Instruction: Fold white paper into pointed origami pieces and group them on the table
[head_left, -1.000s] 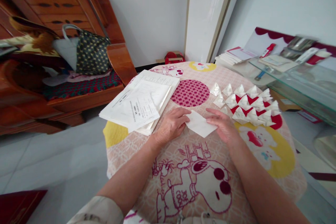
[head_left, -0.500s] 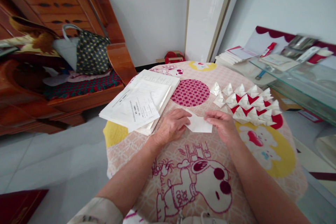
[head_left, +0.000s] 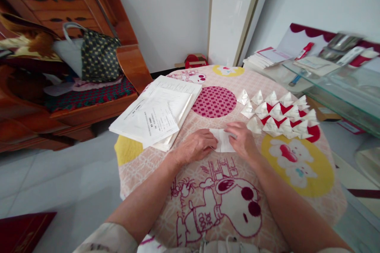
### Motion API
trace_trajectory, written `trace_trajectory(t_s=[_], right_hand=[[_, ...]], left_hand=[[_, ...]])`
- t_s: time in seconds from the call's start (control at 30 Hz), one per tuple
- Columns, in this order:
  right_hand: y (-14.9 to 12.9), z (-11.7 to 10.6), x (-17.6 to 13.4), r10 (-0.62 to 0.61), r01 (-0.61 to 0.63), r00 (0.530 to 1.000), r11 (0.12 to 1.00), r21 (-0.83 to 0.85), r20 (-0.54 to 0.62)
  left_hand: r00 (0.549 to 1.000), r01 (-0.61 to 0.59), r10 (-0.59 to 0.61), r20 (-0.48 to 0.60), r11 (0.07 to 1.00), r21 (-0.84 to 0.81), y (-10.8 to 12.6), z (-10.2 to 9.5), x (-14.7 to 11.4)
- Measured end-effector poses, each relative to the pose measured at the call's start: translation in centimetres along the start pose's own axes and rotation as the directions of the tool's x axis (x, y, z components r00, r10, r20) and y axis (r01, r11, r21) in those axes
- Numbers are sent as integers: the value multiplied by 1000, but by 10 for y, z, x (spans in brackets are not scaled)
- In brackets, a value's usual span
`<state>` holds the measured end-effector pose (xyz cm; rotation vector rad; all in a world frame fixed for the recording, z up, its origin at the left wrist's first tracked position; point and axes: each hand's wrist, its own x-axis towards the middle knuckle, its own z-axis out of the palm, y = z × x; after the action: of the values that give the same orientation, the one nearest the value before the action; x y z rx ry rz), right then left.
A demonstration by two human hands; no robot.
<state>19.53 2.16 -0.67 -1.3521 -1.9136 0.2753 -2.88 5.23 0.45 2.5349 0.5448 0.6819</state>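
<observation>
A small folded white paper (head_left: 223,142) lies on the round table's patterned cloth (head_left: 219,205), spanned by both hands. On its left edge, my left hand (head_left: 198,145) is closed with its curled fingers gripping the sheet. My right hand (head_left: 244,139) holds the right side, thumb on the paper and fingers bent over its far edge. Several folded paper pieces with pointed tips (head_left: 274,116) stand in rows to the right, beyond my right hand. Left of my left hand, a stack of printed white sheets (head_left: 157,106) rests near the table's edge.
A carved wooden bench (head_left: 127,67) with a dark patterned bag (head_left: 99,57) stands at the left. On the right, a glass shelf (head_left: 335,87) carries papers, a red marker (head_left: 304,50) and metal bowls (head_left: 341,45). A red box (head_left: 196,61) sits by the wall.
The paper's angled upper edge has given way to a rectangular shape with a crease. My right hand has shifted left over it, its fingers now across the far edge.
</observation>
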Motion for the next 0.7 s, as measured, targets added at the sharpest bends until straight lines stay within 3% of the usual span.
trace_trajectory(t_s=[0.1, 0.23, 0.53, 0.7], right_hand=[[-9, -1, -2, -113, 127, 980, 989, -77, 164], [-15, -7, -7, -141, 173, 926, 983, -62, 350], [-16, -17, -13, -120, 208, 867, 969, -134, 483], [-19, -21, -12, -116, 234, 822, 961, -145, 557]], left_hand=[[998, -31, 34, 57, 998, -55, -2, 0, 1], [998, 25, -17, 67, 992, -127, -9, 0, 0], [990, 144, -137, 45, 912, -385, -26, -4, -4], [971, 231, -233, 48, 874, -427, -25, -2, 3]])
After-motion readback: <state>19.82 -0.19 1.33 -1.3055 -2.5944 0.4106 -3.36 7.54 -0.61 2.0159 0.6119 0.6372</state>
